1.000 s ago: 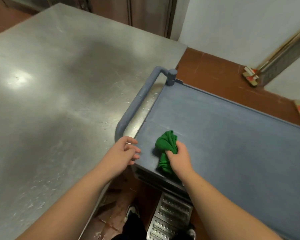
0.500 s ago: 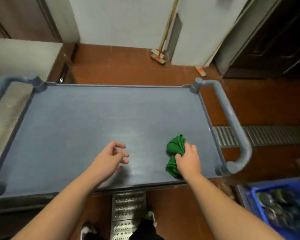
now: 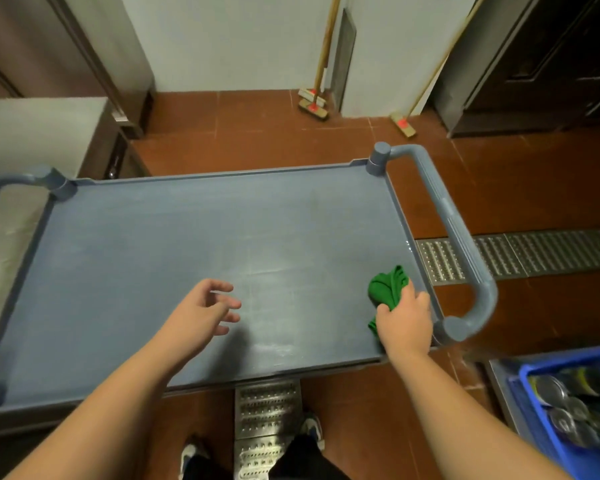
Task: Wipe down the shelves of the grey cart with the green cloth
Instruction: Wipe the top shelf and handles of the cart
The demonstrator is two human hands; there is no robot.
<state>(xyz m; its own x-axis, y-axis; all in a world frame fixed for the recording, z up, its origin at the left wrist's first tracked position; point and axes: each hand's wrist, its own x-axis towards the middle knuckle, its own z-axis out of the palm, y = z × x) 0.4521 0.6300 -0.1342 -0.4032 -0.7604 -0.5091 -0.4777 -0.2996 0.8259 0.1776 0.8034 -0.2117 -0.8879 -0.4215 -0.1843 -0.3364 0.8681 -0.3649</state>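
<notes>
Red-brown floor tiles (image 3: 257, 133) meet a pale wall (image 3: 222, 39). Two brooms (image 3: 314, 105) lean there, their heads on the floor. A perforated metal drain grate (image 3: 541, 252) runs off to the right. A steel surface (image 3: 32, 129) stands left; a dark door (image 3: 548, 57) far right.

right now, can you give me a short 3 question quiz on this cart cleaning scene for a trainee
1. True or false: the left hand is holding the green cloth.
2. Where on the cart's top shelf is the cloth? A) far left corner B) middle C) near right corner, by the cart handle
3. Fill in: the brooms lean against the ____.

Key
1. False. The right hand grips it; the left is held over the shelf with fingers spread, holding nothing.
2. C
3. wall
</notes>
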